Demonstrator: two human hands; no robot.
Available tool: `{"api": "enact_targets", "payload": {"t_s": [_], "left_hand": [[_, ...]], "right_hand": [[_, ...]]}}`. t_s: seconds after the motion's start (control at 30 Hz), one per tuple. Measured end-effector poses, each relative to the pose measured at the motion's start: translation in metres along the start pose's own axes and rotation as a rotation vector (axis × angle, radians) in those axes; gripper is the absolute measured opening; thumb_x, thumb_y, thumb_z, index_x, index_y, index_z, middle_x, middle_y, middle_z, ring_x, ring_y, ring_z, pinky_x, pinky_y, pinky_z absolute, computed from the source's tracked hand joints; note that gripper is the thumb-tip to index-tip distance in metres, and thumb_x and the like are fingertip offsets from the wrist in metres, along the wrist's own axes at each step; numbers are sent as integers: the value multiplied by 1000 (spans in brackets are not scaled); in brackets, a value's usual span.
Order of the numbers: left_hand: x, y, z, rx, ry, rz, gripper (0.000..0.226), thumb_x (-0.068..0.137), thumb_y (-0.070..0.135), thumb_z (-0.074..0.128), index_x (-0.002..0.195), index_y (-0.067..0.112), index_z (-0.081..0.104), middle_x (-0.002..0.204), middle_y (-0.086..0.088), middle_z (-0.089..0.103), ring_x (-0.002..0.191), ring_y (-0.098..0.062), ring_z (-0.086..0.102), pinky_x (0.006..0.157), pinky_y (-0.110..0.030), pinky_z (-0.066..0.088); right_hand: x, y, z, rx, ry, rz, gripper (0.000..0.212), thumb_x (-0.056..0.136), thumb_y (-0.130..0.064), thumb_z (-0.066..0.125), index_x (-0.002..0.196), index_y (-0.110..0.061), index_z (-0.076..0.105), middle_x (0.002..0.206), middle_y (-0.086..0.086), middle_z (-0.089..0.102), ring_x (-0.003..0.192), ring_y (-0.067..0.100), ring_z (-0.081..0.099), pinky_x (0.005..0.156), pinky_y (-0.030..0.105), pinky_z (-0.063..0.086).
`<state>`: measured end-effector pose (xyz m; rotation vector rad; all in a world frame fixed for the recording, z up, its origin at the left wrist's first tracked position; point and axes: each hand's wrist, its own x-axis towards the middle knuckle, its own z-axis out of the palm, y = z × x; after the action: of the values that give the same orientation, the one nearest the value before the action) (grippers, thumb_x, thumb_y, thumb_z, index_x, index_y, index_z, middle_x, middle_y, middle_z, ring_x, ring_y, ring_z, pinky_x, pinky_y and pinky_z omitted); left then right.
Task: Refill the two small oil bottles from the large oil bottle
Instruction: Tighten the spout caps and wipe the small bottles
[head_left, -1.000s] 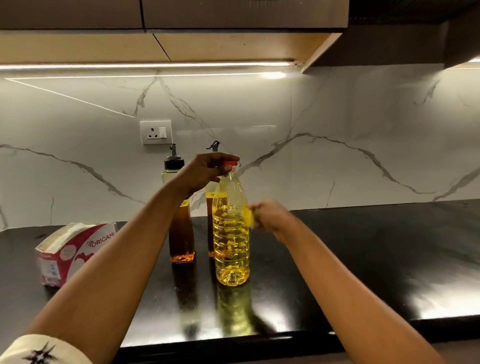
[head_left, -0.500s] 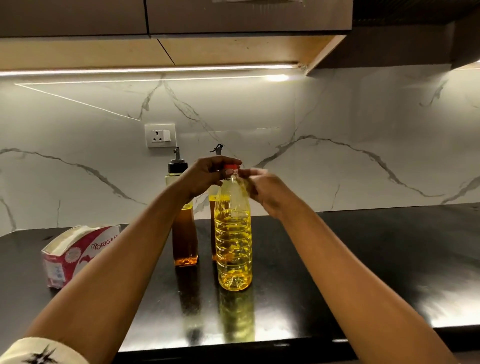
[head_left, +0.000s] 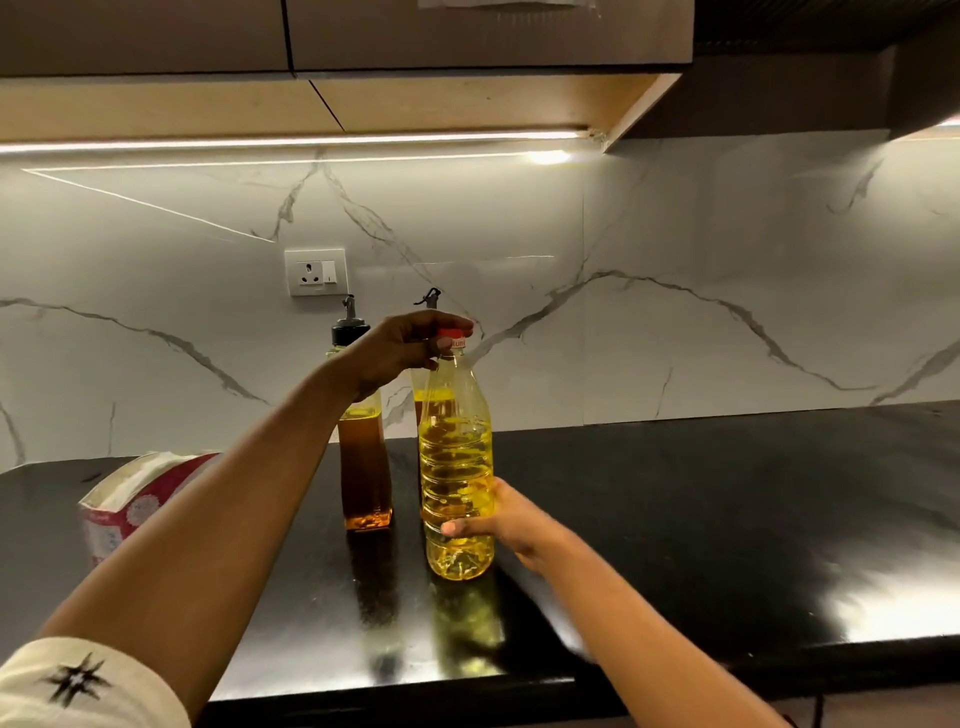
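The large clear oil bottle (head_left: 456, 467), nearly full of yellow oil, stands upright on the black counter (head_left: 701, 509). Its red cap (head_left: 451, 334) is pinched by the fingers of my left hand (head_left: 402, 348). My right hand (head_left: 498, 517) wraps the bottle's lower body from the right. Behind it stand two small bottles with black pour spouts. The left small bottle (head_left: 364, 462) holds dark amber oil to about two thirds. The right small bottle (head_left: 422, 384) is mostly hidden behind the large one.
A red and white tissue box (head_left: 132, 506) lies on the counter at the left, partly behind my left forearm. A wall socket (head_left: 316, 272) sits on the marble backsplash. Cabinets hang overhead. The counter's front edge runs just below the bottles.
My right hand has dropped from the bottle's neck to grip its lower body. My left hand stays on the red cap.
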<state>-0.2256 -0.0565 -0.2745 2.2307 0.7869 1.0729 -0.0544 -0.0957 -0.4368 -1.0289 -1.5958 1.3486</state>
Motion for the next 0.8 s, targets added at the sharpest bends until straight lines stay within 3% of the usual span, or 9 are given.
{"api": "enact_targets", "payload": {"t_s": [0.13,0.27,0.37,0.43,0.53,0.63,0.8], "left_hand": [[-3,1,3,-45,87,-57,29,96,6,50,114,26,61,125,-6,60,111,-24,59,87,-28,52],[-5,-7,28,100,474,11,21,85,25,70,103,34,66,111,2,65,88,-12,64,75,-29,54],[-6,-8,30,36,535,9,19,84,23,71,93,40,67,105,3,69,87,-18,68,74,-33,55],[-5,-8,28,-64,496,-27,19,86,16,68,94,33,68,105,1,69,89,-19,67,77,-36,54],[-8,-8,26,-204,424,-38,20,89,6,62,102,20,67,100,3,69,87,-13,66,82,-34,52],[-11,-13,20,-283,348,-21,24,90,2,57,105,18,66,101,6,70,91,-12,67,83,-29,52],[-10,-20,14,-341,300,-1,25,92,1,52,107,17,64,106,5,69,95,-9,65,83,-26,52]], "right_hand": [[8,14,28,-215,454,5,77,55,-35,90,118,-21,46,117,-4,54,108,14,55,93,30,46],[10,26,51,-327,621,9,76,66,-42,82,125,-19,41,119,-1,44,113,18,50,97,33,44],[13,36,54,-304,518,125,75,68,-37,81,126,-15,40,124,2,44,115,22,50,96,31,43],[15,36,46,-167,404,140,68,68,-28,80,124,-14,44,123,3,51,109,19,55,88,29,47],[10,4,28,26,305,28,54,81,-17,68,130,-16,45,116,2,61,102,15,60,83,30,48],[0,-58,14,-25,229,-122,49,91,-21,58,136,-17,40,117,1,59,100,12,56,81,27,44],[9,-122,10,-194,219,-284,55,92,-14,51,144,-16,31,115,4,58,91,9,57,71,22,49]]}}
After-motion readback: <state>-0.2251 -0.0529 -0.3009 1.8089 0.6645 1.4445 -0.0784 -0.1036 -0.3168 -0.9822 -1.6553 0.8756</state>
